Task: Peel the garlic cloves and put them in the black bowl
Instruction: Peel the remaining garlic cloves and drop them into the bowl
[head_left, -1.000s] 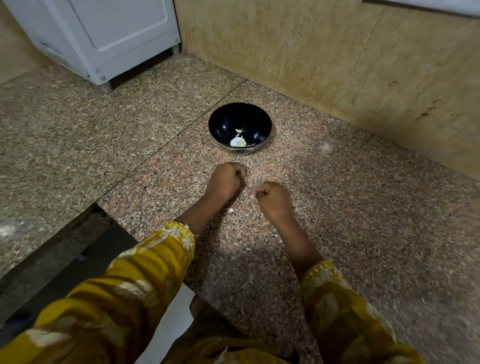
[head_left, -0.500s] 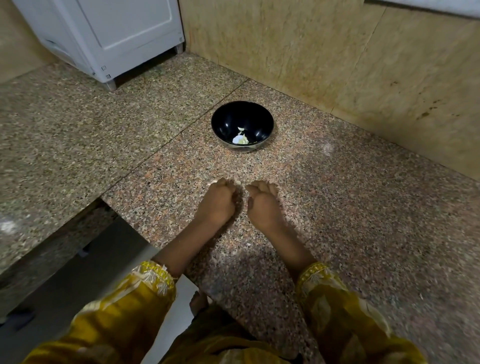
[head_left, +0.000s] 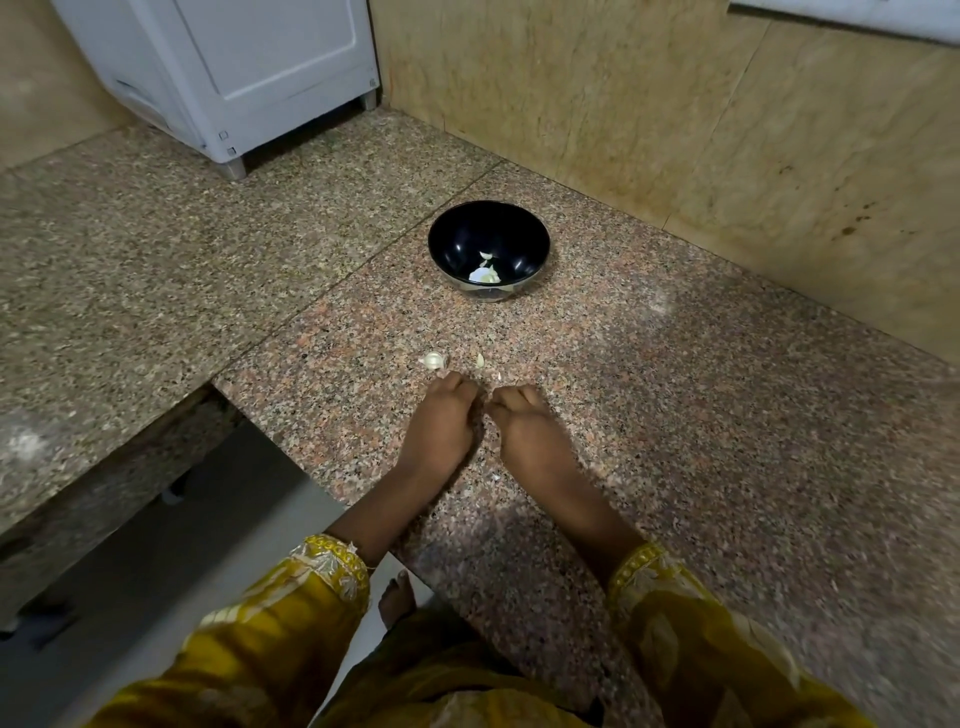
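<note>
the garlic clove (head_left: 434, 360) lies on the tabletop (head_left: 675, 415) at 11 o'clock just off the left hand (head_left: 441, 426), nearer than the right hand (head_left: 524, 431) beside it, both curled, any hold hidden; black bowl (head_left: 519, 234) beyond at 12 o'clock.

L hand (head_left: 441, 431) & R hand (head_left: 530, 436) pulling back twd body, uncovering small white garlic clove (head_left: 434, 360) + pale papery skin bits (head_left: 480, 360) on speckled granite counter (head_left: 675, 415).

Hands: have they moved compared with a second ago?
Yes. The left hand and right hand have drawn back from the black bowl, toward the near edge of the counter.
</note>
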